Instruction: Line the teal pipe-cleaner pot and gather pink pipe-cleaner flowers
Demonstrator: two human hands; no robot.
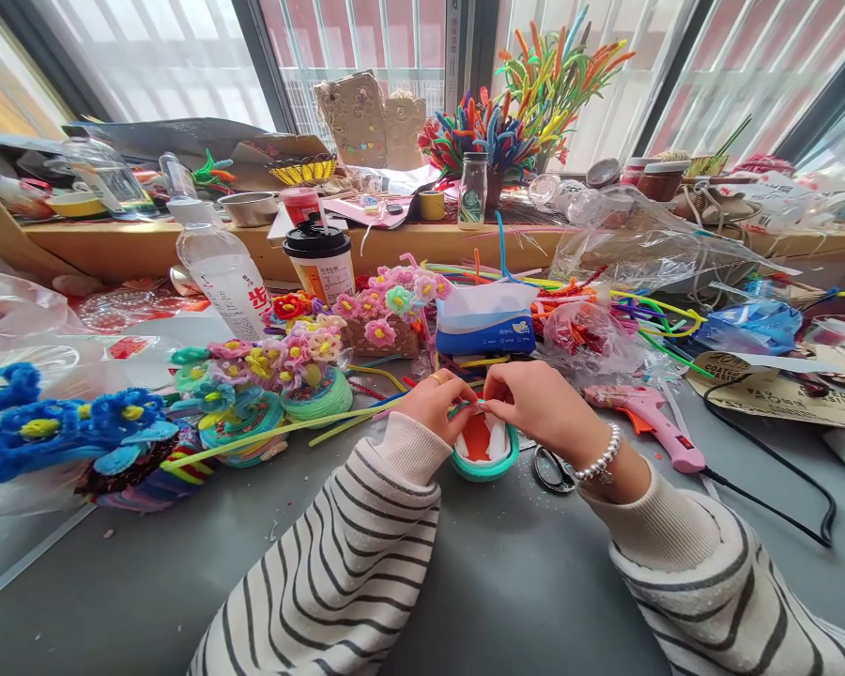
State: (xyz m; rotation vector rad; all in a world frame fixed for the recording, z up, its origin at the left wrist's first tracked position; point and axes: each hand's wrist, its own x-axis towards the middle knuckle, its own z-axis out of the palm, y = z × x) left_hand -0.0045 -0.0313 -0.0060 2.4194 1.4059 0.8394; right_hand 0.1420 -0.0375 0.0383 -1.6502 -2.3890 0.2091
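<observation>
Striped sleeves [338,563]: closest, reaching in from the bottom edge over the grey table [507,591].
Pot [484,469]: on the table between the hands, green-wrapped outside, orange inside, with white paper [496,439] along its inner wall.
Left hand [433,406]: fingers pinched on the pot's far rim, a ring on one finger; the exact hold is partly hidden.
Right hand [535,404]: thumb and forefinger closed at the same rim, just beside the left fingertips; beaded bracelet [601,457] on the wrist.
Scissors [563,481]: right of the pot, partly hidden by the right hand.
Glue gun [666,427]: pink, lying right of the right hand, its black cable [775,502] trailing right.
Yellow-green stem [274,433]: slanting from the blue flowers [130,413] toward the left hand.
Tissue pack [484,329]: beyond the hands, beside the pink flowers [380,300].
Bottle [222,268] and cup [318,258]: farther left, before the wooden ledge [394,246].
Glass jar [472,192]: on the ledge, in front of colourful fuzzy stems [497,131].
Windows [366,42]: farthest back.
</observation>
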